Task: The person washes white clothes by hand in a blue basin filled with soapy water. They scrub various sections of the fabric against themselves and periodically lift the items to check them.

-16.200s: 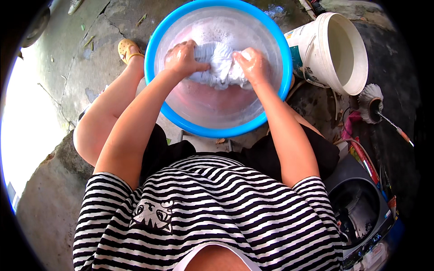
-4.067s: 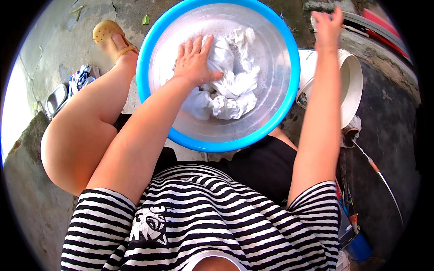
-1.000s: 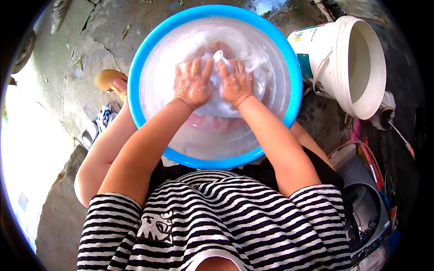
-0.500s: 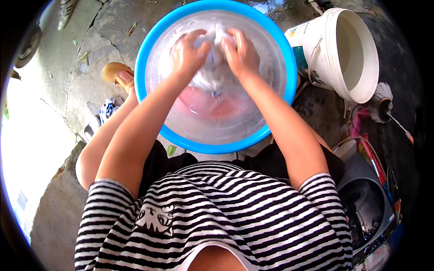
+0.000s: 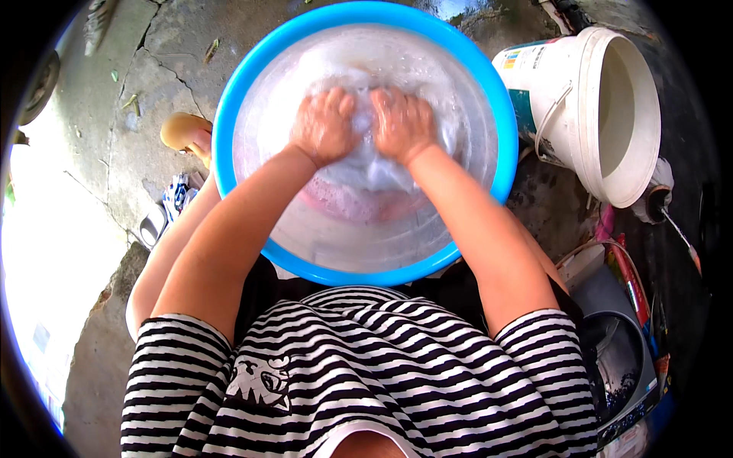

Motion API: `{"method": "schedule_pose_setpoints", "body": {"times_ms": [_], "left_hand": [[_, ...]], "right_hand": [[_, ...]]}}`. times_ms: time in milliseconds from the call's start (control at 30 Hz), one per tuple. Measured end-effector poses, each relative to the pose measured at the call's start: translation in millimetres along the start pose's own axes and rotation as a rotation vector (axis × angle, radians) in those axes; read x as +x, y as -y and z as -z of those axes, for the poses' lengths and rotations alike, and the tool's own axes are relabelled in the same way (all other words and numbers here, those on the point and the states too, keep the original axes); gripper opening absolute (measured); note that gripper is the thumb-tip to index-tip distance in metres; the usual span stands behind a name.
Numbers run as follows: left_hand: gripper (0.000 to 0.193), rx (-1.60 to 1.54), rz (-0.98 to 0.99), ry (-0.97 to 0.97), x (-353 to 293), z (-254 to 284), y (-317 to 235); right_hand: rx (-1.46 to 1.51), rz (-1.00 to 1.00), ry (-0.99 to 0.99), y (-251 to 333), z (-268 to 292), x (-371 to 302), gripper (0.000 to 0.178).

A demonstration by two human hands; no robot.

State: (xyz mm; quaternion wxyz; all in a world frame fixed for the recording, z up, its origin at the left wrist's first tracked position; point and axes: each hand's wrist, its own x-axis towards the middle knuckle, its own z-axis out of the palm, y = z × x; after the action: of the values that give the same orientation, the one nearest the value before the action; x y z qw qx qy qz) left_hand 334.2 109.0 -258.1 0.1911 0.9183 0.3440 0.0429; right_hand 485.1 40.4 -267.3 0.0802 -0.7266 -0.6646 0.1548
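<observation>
A basin with a blue rim (image 5: 227, 130) stands in front of me, holding sudsy water and a wet white cloth (image 5: 376, 174). Both fists press down into the cloth, side by side near the basin's middle. My left hand (image 5: 326, 126) is closed with its fingers curled over the fabric. Just to its right, my right hand (image 5: 402, 124) is closed on the cloth in the same way. Foam hides part of the fabric and some of what lies under the hands. A pink patch (image 5: 355, 204) shows through the water on the near side of the cloth.
Right of the basin, a white bucket (image 5: 565, 114) leans with its mouth turned to the right. A brush (image 5: 658, 195) lies beyond it, and a grey container (image 5: 611, 359) stands lower right. My sandalled foot (image 5: 187, 133) rests left of the basin on cracked concrete.
Both hands have come down and nearer to me, from the raised, bunched cloth to pressing it in the water. The cloth now lies flatter, and the view has shifted slightly.
</observation>
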Motion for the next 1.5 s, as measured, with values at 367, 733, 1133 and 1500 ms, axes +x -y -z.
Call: {"method": "schedule_pose_setpoints", "body": {"times_ms": [367, 733, 1133, 1500], "left_hand": [[0.032, -0.426, 0.58, 0.107, 56.1, 48.2, 3.1], [0.081, 0.225, -0.033, 0.005, -44.2, -2.8, -18.3], [0.056, -0.27, 0.527, 0.328, 44.5, 15.3, 19.7], [0.042, -1.825, 0.992, -0.443, -35.1, 83.9, 2.7]], "right_hand": [[0.487, -0.648, 0.071, 11.8, 61.5, 54.3, 0.041], [-0.111, -0.006, 0.004, -4.1, 1.6, -44.1, 0.071], [0.4, -0.719, 0.48, -27.6, 16.5, 46.4, 0.065], [1.251, -0.931, 0.206, -4.7, 63.7, -98.9, 0.056]]}}
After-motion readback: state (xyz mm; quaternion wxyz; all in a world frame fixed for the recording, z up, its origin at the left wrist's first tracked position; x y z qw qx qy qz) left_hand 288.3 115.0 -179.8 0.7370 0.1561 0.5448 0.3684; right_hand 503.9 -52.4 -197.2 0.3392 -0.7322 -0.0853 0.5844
